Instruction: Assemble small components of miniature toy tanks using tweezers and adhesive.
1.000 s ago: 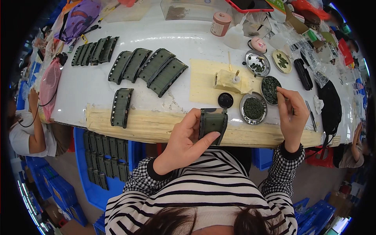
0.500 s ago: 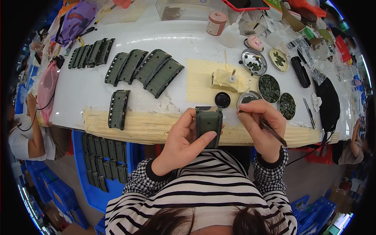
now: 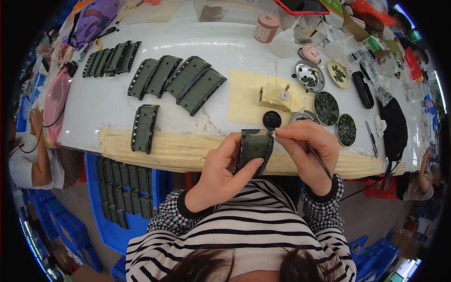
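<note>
Between the thumb and fingers of my left hand (image 3: 217,177) is a dark green curved plastic part (image 3: 255,152) with ridged edges and a camouflage-patterned end, held upright over the table's front edge. My right hand (image 3: 307,152) grips a slim metal tool that looks like tweezers (image 3: 321,160), its shaft slanting back across the palm. Thumb and forefinger of that hand are pinched at the part's upper right corner; anything tiny between them is too small to make out. Just beyond lies a round black lid (image 3: 271,120). Behind my right hand, a small dish (image 3: 304,115) is partly hidden.
Similar green parts (image 3: 162,75) lie in groups at left, one (image 3: 145,129) nearer me. Round tins (image 3: 326,108) of small dark green pieces stand at right, beside a tape-wrapped block (image 3: 281,96). A blue crate (image 3: 123,230) of parts sits below the table's left side.
My right hand has moved left, bringing its pinched fingertips to the part's upper right corner. The part in my left hand has shifted slightly right and tilted.
</note>
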Available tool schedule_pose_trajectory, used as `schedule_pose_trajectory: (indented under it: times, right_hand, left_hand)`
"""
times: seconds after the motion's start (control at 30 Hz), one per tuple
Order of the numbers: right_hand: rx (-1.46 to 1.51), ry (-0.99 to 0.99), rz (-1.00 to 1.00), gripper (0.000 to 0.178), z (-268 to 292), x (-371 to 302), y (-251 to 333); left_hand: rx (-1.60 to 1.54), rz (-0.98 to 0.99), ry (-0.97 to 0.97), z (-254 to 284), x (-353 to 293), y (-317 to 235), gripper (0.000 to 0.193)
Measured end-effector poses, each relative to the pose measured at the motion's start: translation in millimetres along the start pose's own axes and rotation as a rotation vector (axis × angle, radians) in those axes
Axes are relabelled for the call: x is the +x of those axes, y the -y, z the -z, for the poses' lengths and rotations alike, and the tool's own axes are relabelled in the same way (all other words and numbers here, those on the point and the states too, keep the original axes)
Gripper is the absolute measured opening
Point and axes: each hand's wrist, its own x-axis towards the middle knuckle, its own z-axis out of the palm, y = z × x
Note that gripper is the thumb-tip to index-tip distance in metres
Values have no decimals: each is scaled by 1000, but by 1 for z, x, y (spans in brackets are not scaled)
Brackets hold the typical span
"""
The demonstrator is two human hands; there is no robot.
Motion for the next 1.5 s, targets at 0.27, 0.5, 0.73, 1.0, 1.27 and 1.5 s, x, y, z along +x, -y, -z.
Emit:
schedule_pose_trajectory:
  times: [0.27, 0.5, 0.73, 1.0, 1.27, 1.5]
  right_hand:
    - [-231, 3, 74, 18, 5, 6, 11]
    - [-354, -30, 307, 25, -1, 9, 6]
    - [-415, 7, 337, 31, -3, 7, 3]
    - [-445, 59, 351, 34, -2, 2, 1]
    - [-409, 35, 332, 32, -7, -4, 3]
    - [-303, -41, 219, 31, 7, -6, 7]
  left_hand:
    - [278, -147, -120, -1, 0, 1, 42]
    - [435, -311, -216, -7, 5, 5, 40]
    - [500, -333, -214, -9, 6, -3, 41]
    - [519, -360, -229, -12, 6, -2, 42]
    - [536, -360, -223, -11, 4, 4, 40]
    - [68, -102, -149, -15, 3, 5, 44]
